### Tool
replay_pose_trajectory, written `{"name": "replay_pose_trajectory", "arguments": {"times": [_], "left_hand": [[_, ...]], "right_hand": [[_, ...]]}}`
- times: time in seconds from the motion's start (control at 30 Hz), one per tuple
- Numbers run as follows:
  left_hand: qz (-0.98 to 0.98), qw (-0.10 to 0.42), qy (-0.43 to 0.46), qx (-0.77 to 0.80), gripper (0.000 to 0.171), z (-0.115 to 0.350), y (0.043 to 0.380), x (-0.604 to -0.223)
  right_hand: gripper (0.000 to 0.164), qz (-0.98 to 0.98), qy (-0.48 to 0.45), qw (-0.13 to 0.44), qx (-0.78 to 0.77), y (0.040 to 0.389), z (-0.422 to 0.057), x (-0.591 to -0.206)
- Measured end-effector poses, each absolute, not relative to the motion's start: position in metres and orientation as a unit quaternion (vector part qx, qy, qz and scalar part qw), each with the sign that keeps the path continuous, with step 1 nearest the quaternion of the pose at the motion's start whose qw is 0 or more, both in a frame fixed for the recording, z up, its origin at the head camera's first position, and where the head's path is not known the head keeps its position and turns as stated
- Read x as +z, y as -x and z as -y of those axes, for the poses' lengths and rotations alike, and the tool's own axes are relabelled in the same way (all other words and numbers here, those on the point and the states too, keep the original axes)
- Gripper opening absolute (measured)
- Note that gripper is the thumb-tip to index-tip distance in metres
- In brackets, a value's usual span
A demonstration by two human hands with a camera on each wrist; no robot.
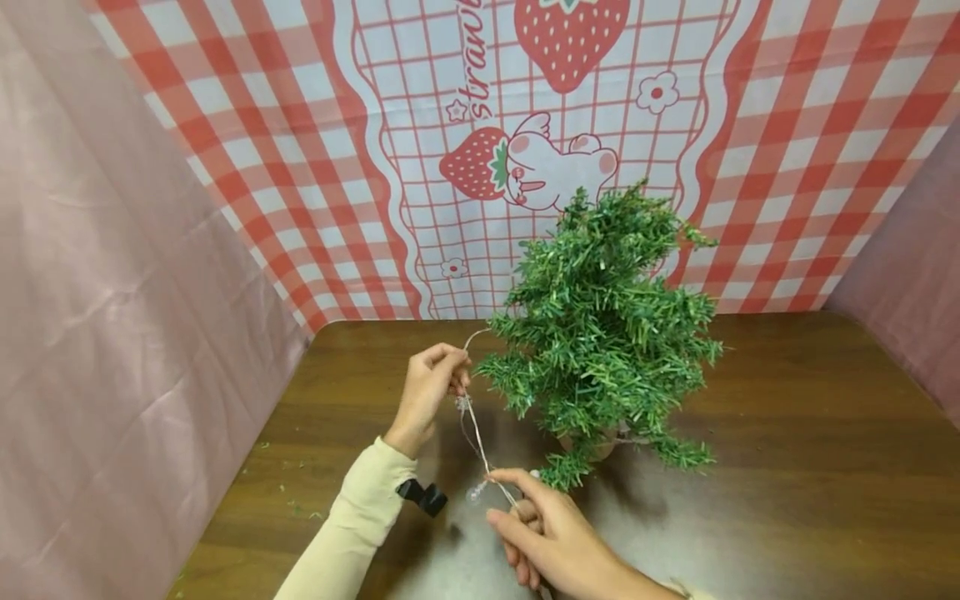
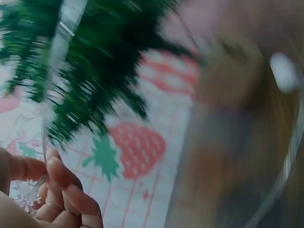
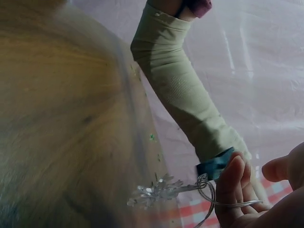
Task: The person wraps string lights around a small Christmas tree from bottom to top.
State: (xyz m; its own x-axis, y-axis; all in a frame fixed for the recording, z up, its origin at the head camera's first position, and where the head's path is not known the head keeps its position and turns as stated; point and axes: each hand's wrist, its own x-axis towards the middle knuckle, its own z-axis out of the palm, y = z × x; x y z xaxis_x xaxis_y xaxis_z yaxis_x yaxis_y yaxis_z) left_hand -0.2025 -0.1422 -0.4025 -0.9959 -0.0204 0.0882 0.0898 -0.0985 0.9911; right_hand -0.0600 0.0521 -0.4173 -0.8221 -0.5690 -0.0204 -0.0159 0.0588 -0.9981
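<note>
A small artificial pine tree (image 1: 607, 333) stands on the wooden table, its base mostly hidden by branches. Left of it my left hand (image 1: 432, 385) pinches the thin clear wire of a string of lights (image 1: 477, 429) between thumb and fingertips. From there the wire runs up to the tree's branches and down to my right hand (image 1: 551, 525). That hand holds the wire in its curled fingers, the thumb standing apart from the index finger. A clear snowflake-like ornament (image 3: 156, 191) hangs off the wire by the right fingertips. Another clear ornament (image 2: 27, 195) is beside the left fingers.
Behind the table (image 1: 810, 400) hangs a red-and-white checked cloth (image 1: 300, 150) with strawberry prints. Pink fabric (image 1: 135, 292) covers the left side, and more hangs at the right. Small green bits (image 1: 292, 504) lie near the table's left edge. A black strap (image 1: 422, 497) sits on the left wrist.
</note>
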Motion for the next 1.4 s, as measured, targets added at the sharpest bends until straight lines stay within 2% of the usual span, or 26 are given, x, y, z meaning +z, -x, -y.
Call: {"name": "replay_pose_trajectory", "arguments": {"times": [0.1, 0.27, 0.47, 0.57, 0.83, 1.1, 1.23, 1.4], "left_hand": [[0.751, 0.072, 0.013, -0.656, 0.018, 0.143, 0.206, -0.41], [0.825, 0.06, 0.025, -0.561, 0.019, 0.145, 0.2, -0.415], [0.854, 0.046, 0.06, -0.514, 0.019, 0.15, 0.19, -0.41], [0.864, 0.042, 0.068, -0.496, 0.018, 0.153, 0.187, -0.408], [0.88, 0.035, 0.09, -0.466, 0.016, 0.151, 0.179, -0.404], [0.863, 0.022, 0.095, -0.497, 0.017, 0.146, 0.171, -0.394], [0.855, 0.026, 0.097, -0.509, 0.02, 0.143, 0.168, -0.391], [0.834, 0.028, 0.09, -0.543, 0.02, 0.141, 0.165, -0.389]], "right_hand": [[0.047, -0.703, 0.207, 0.23, -0.641, 0.059, -0.059, -0.416], [0.04, -0.705, 0.247, 0.22, -0.627, 0.056, -0.074, -0.413], [0.015, -0.719, 0.301, 0.122, -0.615, 0.053, -0.096, -0.394], [0.012, -0.742, 0.307, 0.062, -0.593, 0.052, -0.11, -0.379], [0.018, -0.819, 0.282, -0.044, -0.498, 0.051, -0.141, -0.353], [0.034, -0.85, 0.29, -0.169, -0.406, 0.052, -0.159, -0.341], [0.036, -0.86, 0.269, -0.201, -0.385, 0.052, -0.171, -0.333], [0.032, -0.874, 0.258, -0.2, -0.36, 0.051, -0.191, -0.321]]}}
